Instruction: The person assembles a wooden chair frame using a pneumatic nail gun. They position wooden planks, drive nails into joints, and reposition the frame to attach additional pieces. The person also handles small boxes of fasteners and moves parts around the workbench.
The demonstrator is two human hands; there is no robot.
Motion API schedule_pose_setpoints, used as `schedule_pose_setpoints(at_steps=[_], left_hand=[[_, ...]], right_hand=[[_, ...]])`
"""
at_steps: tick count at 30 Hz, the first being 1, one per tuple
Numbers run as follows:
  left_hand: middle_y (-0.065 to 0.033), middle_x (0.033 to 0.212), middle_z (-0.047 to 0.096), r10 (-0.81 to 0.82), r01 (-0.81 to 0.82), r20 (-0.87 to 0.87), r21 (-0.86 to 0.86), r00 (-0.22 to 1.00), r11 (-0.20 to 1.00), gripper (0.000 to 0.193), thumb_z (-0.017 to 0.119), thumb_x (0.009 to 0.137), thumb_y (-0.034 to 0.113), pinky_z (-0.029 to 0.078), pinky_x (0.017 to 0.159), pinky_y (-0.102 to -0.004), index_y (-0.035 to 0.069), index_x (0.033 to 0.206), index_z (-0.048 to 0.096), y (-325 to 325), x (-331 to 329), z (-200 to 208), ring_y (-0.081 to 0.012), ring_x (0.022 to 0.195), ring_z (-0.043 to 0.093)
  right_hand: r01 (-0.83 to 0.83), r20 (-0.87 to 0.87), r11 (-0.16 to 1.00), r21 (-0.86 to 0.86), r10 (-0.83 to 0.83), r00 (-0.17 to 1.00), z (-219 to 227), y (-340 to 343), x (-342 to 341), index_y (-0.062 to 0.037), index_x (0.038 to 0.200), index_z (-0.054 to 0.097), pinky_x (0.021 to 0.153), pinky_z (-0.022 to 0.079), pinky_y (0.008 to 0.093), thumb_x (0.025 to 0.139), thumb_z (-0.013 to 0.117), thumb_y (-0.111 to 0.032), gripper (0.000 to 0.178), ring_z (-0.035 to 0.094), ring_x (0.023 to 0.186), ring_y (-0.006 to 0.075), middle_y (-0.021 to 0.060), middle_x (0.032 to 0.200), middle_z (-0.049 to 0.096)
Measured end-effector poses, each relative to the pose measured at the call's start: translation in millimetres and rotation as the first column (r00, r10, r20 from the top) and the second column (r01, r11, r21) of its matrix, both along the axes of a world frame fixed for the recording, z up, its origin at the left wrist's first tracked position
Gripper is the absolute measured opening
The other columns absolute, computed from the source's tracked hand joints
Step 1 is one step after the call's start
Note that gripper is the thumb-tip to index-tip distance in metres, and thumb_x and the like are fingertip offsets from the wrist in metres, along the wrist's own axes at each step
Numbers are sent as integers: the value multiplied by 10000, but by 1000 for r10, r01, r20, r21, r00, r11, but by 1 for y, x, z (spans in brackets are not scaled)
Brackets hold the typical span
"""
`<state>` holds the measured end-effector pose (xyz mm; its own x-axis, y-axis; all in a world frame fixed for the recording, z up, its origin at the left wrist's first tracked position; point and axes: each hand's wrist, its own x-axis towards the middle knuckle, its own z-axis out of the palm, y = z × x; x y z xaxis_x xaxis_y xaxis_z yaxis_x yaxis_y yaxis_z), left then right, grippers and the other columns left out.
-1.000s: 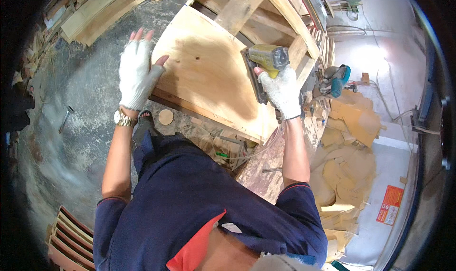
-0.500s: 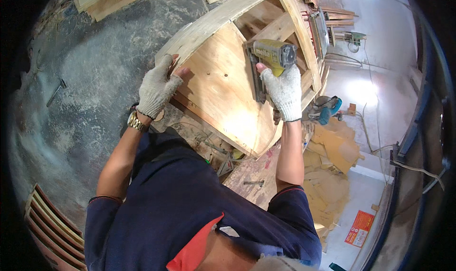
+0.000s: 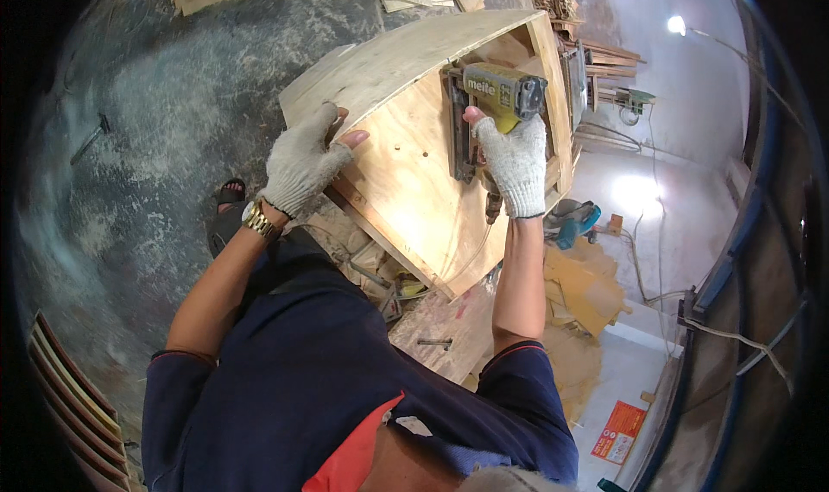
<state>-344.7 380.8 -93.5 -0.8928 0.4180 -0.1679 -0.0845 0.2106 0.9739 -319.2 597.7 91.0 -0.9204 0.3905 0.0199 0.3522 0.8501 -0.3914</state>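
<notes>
Nailer (image 3: 501, 95) in right hand (image 3: 520, 171), left hand (image 3: 300, 168) half-curled

The wooden box (image 3: 401, 194) was matt, the gloves (image 3: 521, 173) coarsely knitted cloth, the wristwatch (image 3: 258, 220) glossy metal, the shirt (image 3: 311, 354) cloth

The left forearm (image 3: 216, 289) slants up toward the middle, its wrist (image 3: 275, 214) nearly in line — the left grip (image 3: 302, 162) leaning right, thumb (image 3: 355, 138) and fingers (image 3: 343, 113) parted. The right forearm (image 3: 520, 280) runs up almost straight, with the right grip (image 3: 518, 168) closed and upright above it, its thumb extended up and to the left — the other fingers mostly hidden.
</notes>
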Motion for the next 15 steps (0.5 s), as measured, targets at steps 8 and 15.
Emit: schedule_pose_setpoints(at_steps=[8, 15], left_hand=[[-168, 925, 724, -29, 29, -14, -30, 999, 999, 590, 700, 930, 575, 535, 727, -435, 102, 1279, 650, -2, -2, 1, -327, 843, 728], [-160, 942, 729, -27, 27, 15, -18, 1000, 999, 575, 704, 928, 562, 538, 733, -427, 102, 1268, 645, -3, -1, 3, -315, 846, 728]], right_hand=[[84, 62, 996, -37, -81, 995, -2, -11, -6, 30, 1173, 717, 723, 558, 352, 888, 805, -171, 360, 680, 750, 163, 114, 927, 770], [112, 42, 990, -83, -109, 993, 2, -28, -5, 27, 1164, 716, 640, 522, 296, 897, 803, -147, 330, 621, 691, 110, 71, 854, 737]])
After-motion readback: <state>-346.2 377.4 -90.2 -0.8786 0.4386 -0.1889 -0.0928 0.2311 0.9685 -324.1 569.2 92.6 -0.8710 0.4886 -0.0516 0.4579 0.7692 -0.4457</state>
